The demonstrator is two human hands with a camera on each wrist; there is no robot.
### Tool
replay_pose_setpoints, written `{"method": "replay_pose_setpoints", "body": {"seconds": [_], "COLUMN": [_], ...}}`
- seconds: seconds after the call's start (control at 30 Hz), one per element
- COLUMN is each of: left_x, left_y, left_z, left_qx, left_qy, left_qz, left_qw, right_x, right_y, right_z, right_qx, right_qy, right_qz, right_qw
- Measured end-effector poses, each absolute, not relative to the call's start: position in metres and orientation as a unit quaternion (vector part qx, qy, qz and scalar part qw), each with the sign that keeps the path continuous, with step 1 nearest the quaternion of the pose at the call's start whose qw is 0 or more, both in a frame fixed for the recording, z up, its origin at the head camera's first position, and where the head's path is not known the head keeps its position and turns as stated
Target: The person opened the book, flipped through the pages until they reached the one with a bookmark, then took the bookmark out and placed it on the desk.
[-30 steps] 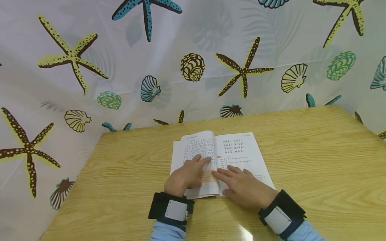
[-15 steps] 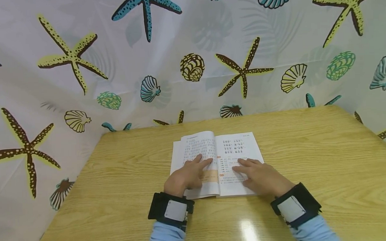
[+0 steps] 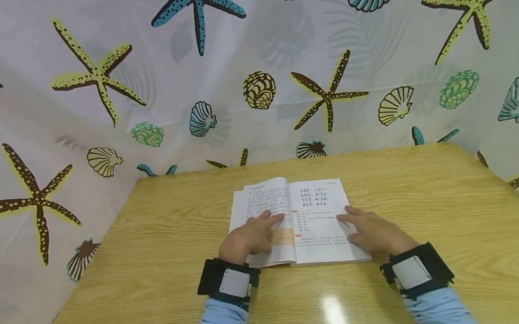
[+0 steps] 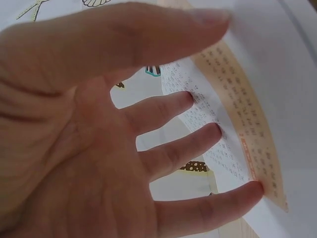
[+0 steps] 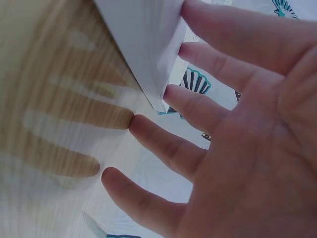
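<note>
An open book point(image 3: 317, 222) with printed text on both pages lies on the wooden table. My left hand point(image 3: 249, 237) rests on its left page, fingers spread; in the left wrist view the fingertips point(image 4: 212, 130) press on the printed page point(image 4: 237, 99) beside an orange text band. At the book's right edge is my right hand point(image 3: 378, 230), its fingers apart. The right wrist view shows some of its fingertips point(image 5: 173, 93) right at the edge of the page block point(image 5: 148, 39), while others point(image 5: 113, 179) reach down to the tabletop.
The wooden table point(image 3: 171, 222) extends on both sides of the book. A white cloth point(image 3: 162, 79) printed with starfish and shells hangs behind it and along the left side. Each wrist wears a black strap point(image 3: 417, 270) with a light plate.
My right hand has slid rightward across the right page, from near the spine to the outer edge, uncovering the text. My left hand has stayed in place on the left page.
</note>
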State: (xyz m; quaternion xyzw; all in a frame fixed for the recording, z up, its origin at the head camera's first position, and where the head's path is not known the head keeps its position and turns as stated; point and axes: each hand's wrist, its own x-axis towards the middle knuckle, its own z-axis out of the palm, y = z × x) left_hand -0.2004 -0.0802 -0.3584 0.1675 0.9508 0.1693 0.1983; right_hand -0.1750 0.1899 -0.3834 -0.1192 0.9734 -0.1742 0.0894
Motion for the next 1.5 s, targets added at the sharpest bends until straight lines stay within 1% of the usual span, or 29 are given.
{"method": "replay_pose_setpoints", "body": {"seconds": [0.23, 0.4, 0.63, 0.77, 0.87, 1.03, 1.07, 1.17, 1.3, 1.37, 1.43, 1.5], "left_x": [-0.200, -0.200, -0.200, -0.200, -0.200, -0.201, -0.201, -0.202, -0.202, -0.202, -0.203, -0.203], "left_y": [-0.081, -0.081, -0.081, -0.082, -0.082, -0.082, -0.082, -0.082, -0.081, -0.081, -0.081, -0.082], "left_z": [-0.359, -0.358, -0.359, -0.360, -0.360, -0.359, -0.359, -0.359, -0.359, -0.360, -0.360, -0.360], "left_qx": [0.160, 0.160, 0.163, 0.162, 0.163, 0.166, 0.165, 0.166, 0.167, 0.168, 0.168, 0.169], "left_qy": [0.951, 0.951, 0.951, 0.951, 0.951, 0.951, 0.951, 0.951, 0.951, 0.951, 0.951, 0.950], "left_qz": [0.174, 0.174, 0.173, 0.175, 0.173, 0.173, 0.174, 0.176, 0.175, 0.174, 0.173, 0.174], "left_qw": [0.200, 0.199, 0.198, 0.197, 0.197, 0.196, 0.196, 0.194, 0.193, 0.193, 0.195, 0.196], "right_x": [-0.175, -0.177, -0.179, -0.176, -0.174, -0.173, -0.174, -0.175, -0.175, -0.175, -0.175, -0.175], "right_y": [0.189, 0.193, 0.196, 0.192, 0.189, 0.184, 0.183, 0.182, 0.182, 0.183, 0.182, 0.179], "right_z": [-0.383, -0.381, -0.378, -0.379, -0.379, -0.375, -0.375, -0.374, -0.375, -0.375, -0.373, -0.371], "right_qx": [-0.117, -0.099, -0.088, -0.078, -0.089, -0.129, -0.132, -0.138, -0.137, -0.144, -0.163, -0.189], "right_qy": [0.974, 0.976, 0.975, 0.978, 0.982, 0.975, 0.972, 0.969, 0.969, 0.965, 0.953, 0.926], "right_qz": [-0.173, -0.169, -0.173, -0.163, -0.151, -0.170, -0.178, -0.180, -0.178, -0.196, -0.246, -0.326], "right_qw": [0.089, 0.092, 0.107, 0.102, 0.065, -0.056, -0.073, -0.102, -0.104, -0.096, -0.070, -0.026]}}
